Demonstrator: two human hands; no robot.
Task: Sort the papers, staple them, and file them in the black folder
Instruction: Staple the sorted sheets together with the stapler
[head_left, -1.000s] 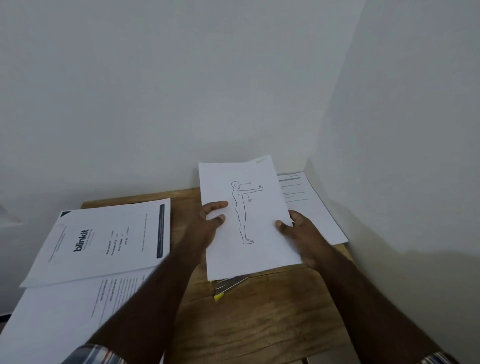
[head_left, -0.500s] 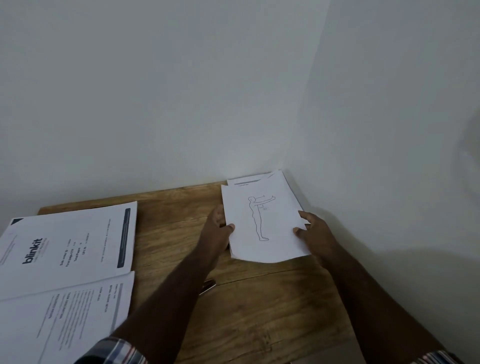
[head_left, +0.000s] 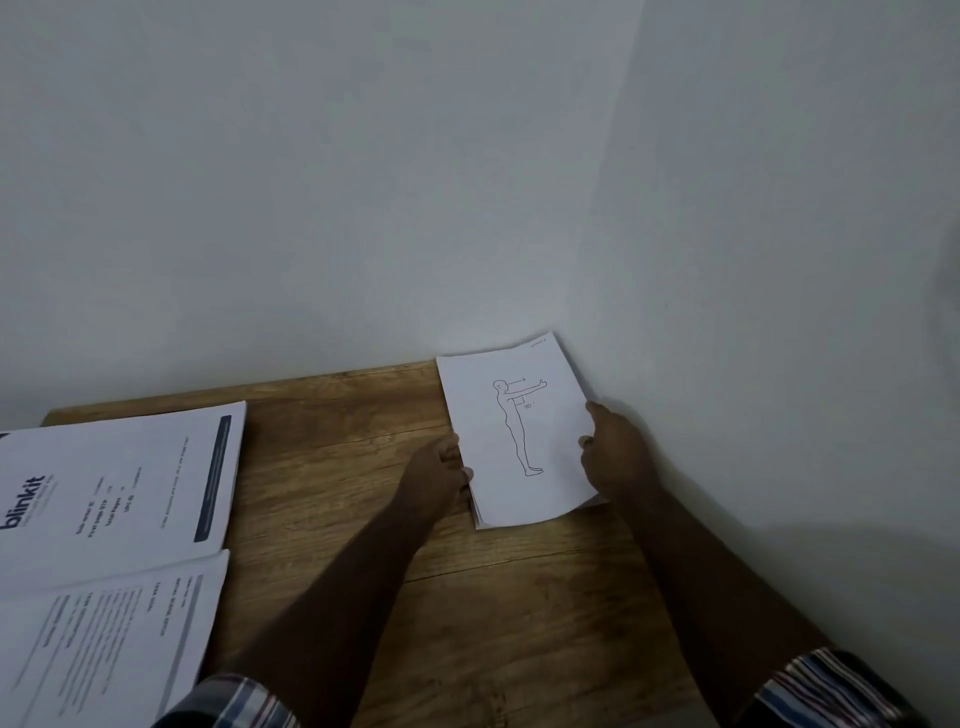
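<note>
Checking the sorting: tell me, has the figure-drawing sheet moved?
Yes. The figure-drawing sheet went right and back toward the wall corner, now squared over the stack there.

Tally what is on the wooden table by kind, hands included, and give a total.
Paper piles: 3, namely the figure-drawing stack, the blinkit sheet and the text sheet.
Hands: 2, the left hand and right hand at the stack's side edges.
Total: 5.

— Where's the figure sheet (head_left: 519, 436)?
— Flat atop a small paper stack, in the table's (head_left: 467, 597) far right corner.
— The others?
— The blinkit sheet (head_left: 119, 483) and a text sheet (head_left: 104, 639), print blurred, at the table's left edge.
</note>
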